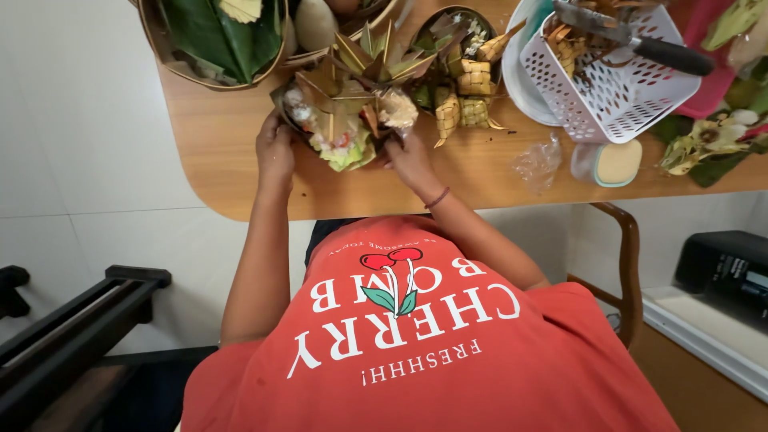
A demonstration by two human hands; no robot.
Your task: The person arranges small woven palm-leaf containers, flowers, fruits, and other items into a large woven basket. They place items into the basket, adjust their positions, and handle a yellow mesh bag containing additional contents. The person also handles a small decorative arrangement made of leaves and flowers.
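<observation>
The palm-leaf offering tray sits near the front edge of the wooden surface, filled with bits of flowers and shredded leaf, its pointed leaf tips standing up behind. My left hand rests against its left side, fingers curled onto the rim. My right hand presses at its right side, fingers bent around the edge below a pale tuft; a thin band circles that wrist.

Just beside the tray to the right lie several small woven leaf pouches, some spilling from a dark bowl. Farther right a white perforated basket holds more dry leaf scraps, with a black-handled knife laid across it. Near it lie a crumpled clear plastic bag and a small lidded container. At the back left a round basket is lined with green banana leaf.
</observation>
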